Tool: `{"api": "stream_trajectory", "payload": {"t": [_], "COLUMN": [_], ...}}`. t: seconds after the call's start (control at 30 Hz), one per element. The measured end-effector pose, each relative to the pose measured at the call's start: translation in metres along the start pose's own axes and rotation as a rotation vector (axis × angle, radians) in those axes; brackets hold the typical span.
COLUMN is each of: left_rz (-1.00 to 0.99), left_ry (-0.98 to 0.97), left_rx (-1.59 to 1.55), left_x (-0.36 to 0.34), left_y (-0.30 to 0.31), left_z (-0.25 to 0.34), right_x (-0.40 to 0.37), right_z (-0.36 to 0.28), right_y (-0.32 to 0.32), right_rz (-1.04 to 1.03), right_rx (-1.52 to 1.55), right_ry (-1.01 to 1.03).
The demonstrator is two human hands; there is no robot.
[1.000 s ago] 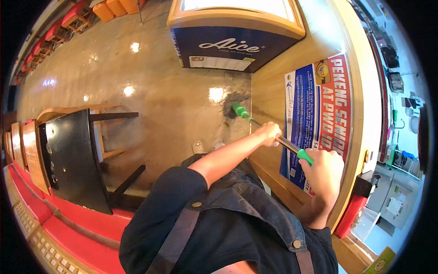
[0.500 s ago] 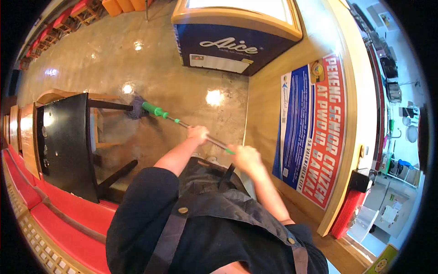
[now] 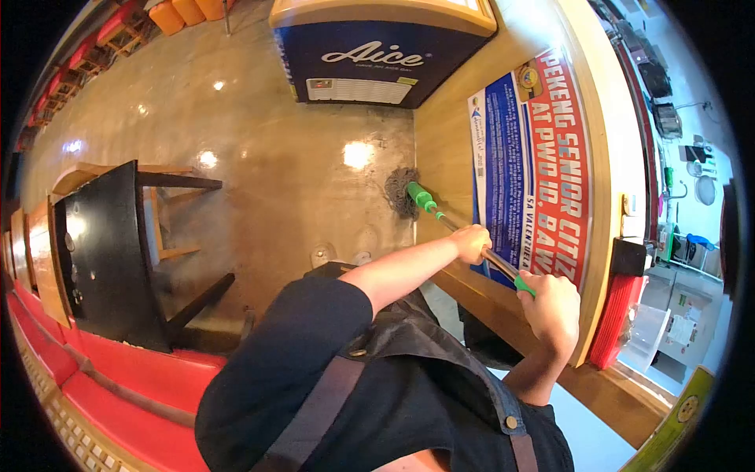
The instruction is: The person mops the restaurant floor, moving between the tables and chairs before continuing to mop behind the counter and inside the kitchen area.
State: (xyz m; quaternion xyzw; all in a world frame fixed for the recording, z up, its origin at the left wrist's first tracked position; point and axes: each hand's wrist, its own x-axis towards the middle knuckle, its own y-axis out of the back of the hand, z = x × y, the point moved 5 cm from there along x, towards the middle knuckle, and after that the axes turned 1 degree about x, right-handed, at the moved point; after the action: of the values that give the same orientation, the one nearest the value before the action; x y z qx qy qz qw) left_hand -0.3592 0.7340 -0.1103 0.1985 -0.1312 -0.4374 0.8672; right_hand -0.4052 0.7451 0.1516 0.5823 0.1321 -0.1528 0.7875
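A mop (image 3: 425,197) with a green socket and a grey string head slants across the view, its head spread on the shiny floor (image 3: 275,157) against the base of the wooden counter wall. Partway down the metal pole, my left hand (image 3: 471,243) is wrapped round it. Higher up, near the green grip at the pole's end, my right hand (image 3: 549,308) is closed on the handle. A blue, red and white poster (image 3: 519,173) on the counter panel lies just beyond the pole.
A dark blue chest freezer (image 3: 362,67) stands ahead against the counter. At the left are a black table (image 3: 102,259) with its legs and a red bench seat (image 3: 118,417). Orange containers (image 3: 189,11) and red-seated stools (image 3: 118,23) sit at the far left.
The mop head has swept right across the floor, from beside the black table's leg to the foot of the counter wall. Both hands have moved right with the pole.
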Motion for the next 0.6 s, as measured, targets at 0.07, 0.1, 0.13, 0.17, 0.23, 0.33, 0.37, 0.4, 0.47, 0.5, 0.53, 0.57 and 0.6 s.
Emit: {"api": "stream_trajectory", "payload": {"t": [0.07,0.1,0.13,0.17,0.23,0.33,0.37,0.4,0.47,0.5,0.53,0.57,0.6], "left_rz": [0.025,0.061,0.174,0.18,0.273,0.246,0.249,0.297,0.119,0.048,-0.031,-0.106,-0.089], "left_ry": [0.07,0.139,0.133,0.157,0.152,0.274,0.35,0.345,0.638,0.852,1.179,1.361,1.4], "left_rx": [-0.007,-0.024,-0.047,-0.045,0.11,0.233,0.266,0.356,0.616,0.572,0.496,0.515,0.629], "left_x": [-0.034,-0.053,-0.074,-0.097,-0.14,-0.22,-0.251,-0.285,-0.348,-0.383,-0.41,-0.428,-0.433], "left_y": [0.022,0.031,0.039,0.04,0.051,0.068,0.074,0.077,0.082,0.089,0.087,0.091,0.095], "left_z": [0.008,0.01,0.01,0.006,-0.008,-0.052,-0.071,-0.096,-0.15,-0.173,-0.2,-0.213,-0.215], "right_x": [-0.009,-0.014,-0.017,-0.02,-0.019,-0.006,0.001,0.007,0.012,0.021,0.026,0.03,0.035], "right_z": [-0.024,-0.03,-0.037,-0.046,-0.069,-0.124,-0.15,-0.181,-0.252,-0.286,-0.315,-0.337,-0.348], "right_y": [0.01,0.014,0.018,0.021,0.023,-0.002,-0.022,-0.047,-0.098,-0.133,-0.156,-0.181,-0.207], "right_rz": [-0.06,-0.065,-0.057,-0.051,-0.083,-0.168,-0.209,-0.255,-0.305,-0.348,-0.432,-0.454,-0.461], "right_rx": [0.042,0.045,0.098,0.153,0.153,0.265,0.211,0.221,0.313,0.383,0.39,0.372,0.372], "right_ry": [0.04,0.054,0.108,0.165,0.242,0.403,0.46,0.523,0.622,0.658,0.642,0.607,0.583]}}
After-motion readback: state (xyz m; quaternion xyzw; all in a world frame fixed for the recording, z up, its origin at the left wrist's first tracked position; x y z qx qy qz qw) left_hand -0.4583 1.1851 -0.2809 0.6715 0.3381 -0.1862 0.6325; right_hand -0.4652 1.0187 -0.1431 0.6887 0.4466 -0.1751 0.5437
